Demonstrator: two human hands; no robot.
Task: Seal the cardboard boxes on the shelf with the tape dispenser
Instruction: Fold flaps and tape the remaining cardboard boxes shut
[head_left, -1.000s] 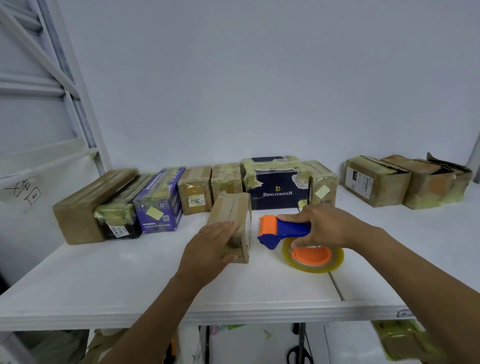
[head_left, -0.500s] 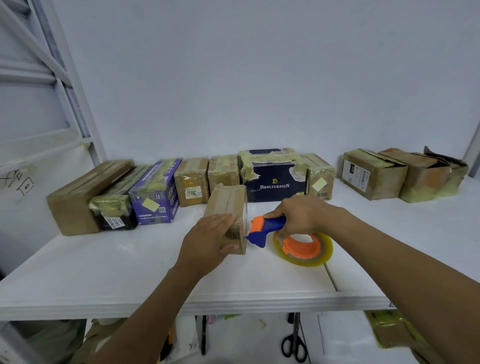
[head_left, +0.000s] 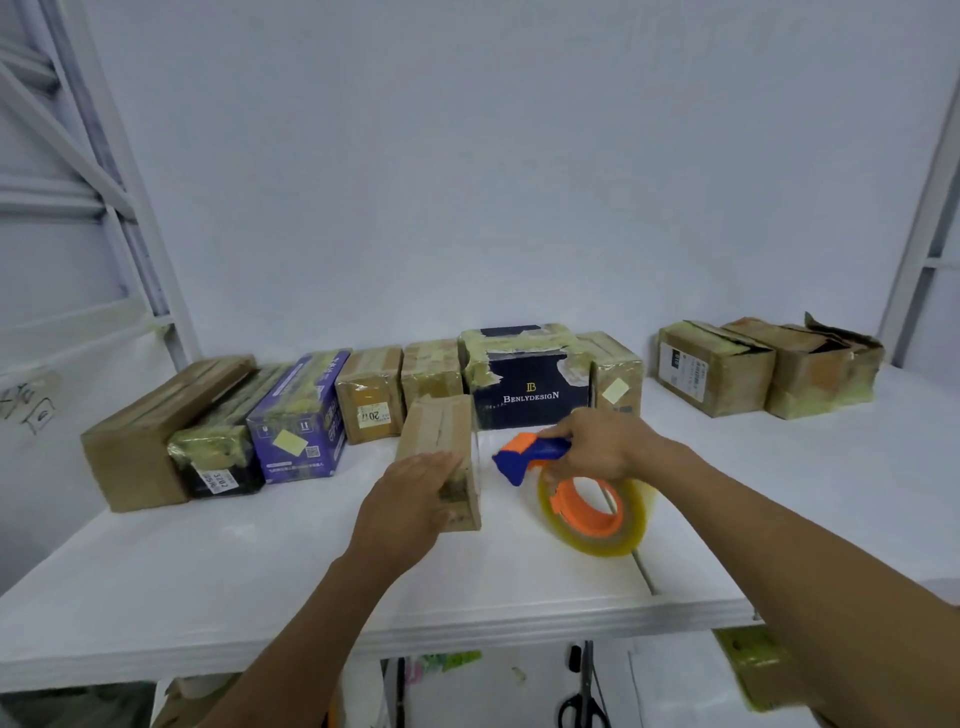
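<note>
Box: small cardboard box (head_left: 439, 441) is steadied at the shelf (head_left: 260, 571) front by the left hand (head_left: 410, 499), fingers flat.
Dispenser: tape dispenser (head_left: 582, 499) is gripped beside it, right hand (head_left: 608, 447) fingers curled round the handle.
Done: back row (head_left: 524, 379) appears taped.
Left: this box, judged unsealed.

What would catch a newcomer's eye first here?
The bright orange-and-blue tape dispenser, gripped by the right hand over the white shelf. Just left of it, the left hand rests on a small cardboard box standing before a row of taped boxes along the wall, a dark Benlydesign box among them.
</note>
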